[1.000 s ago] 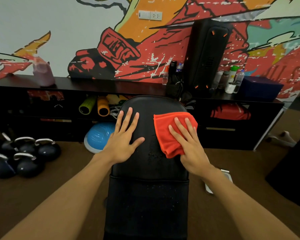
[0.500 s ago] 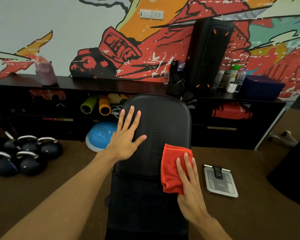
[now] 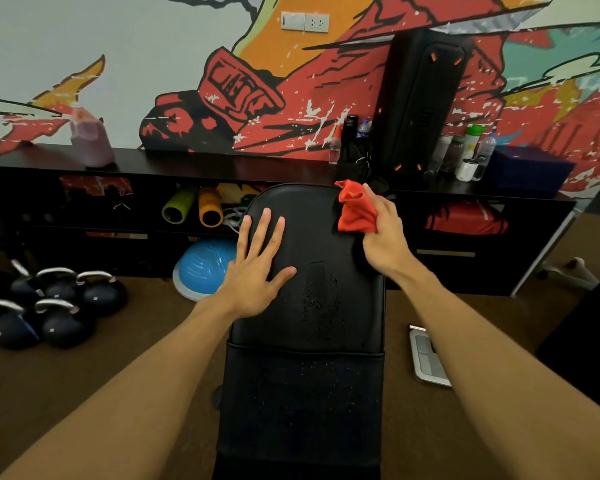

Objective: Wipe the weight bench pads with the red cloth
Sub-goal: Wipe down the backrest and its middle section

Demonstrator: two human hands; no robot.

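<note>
Since half a second ago, the red cloth (image 3: 355, 209) has been carried from the near right edge of the bench (image 3: 312, 306) pad up to its far right corner, and it is now bunched rather than spread flat. It is pinched in the right hand (image 3: 383, 237), whose fingers are closed around the fabric, the arm reaching forward. The left hand (image 3: 257, 268) is kept flat on the pad's left side, fingers spread apart. Droplets (image 3: 317, 299) are seen mid-pad.
</note>
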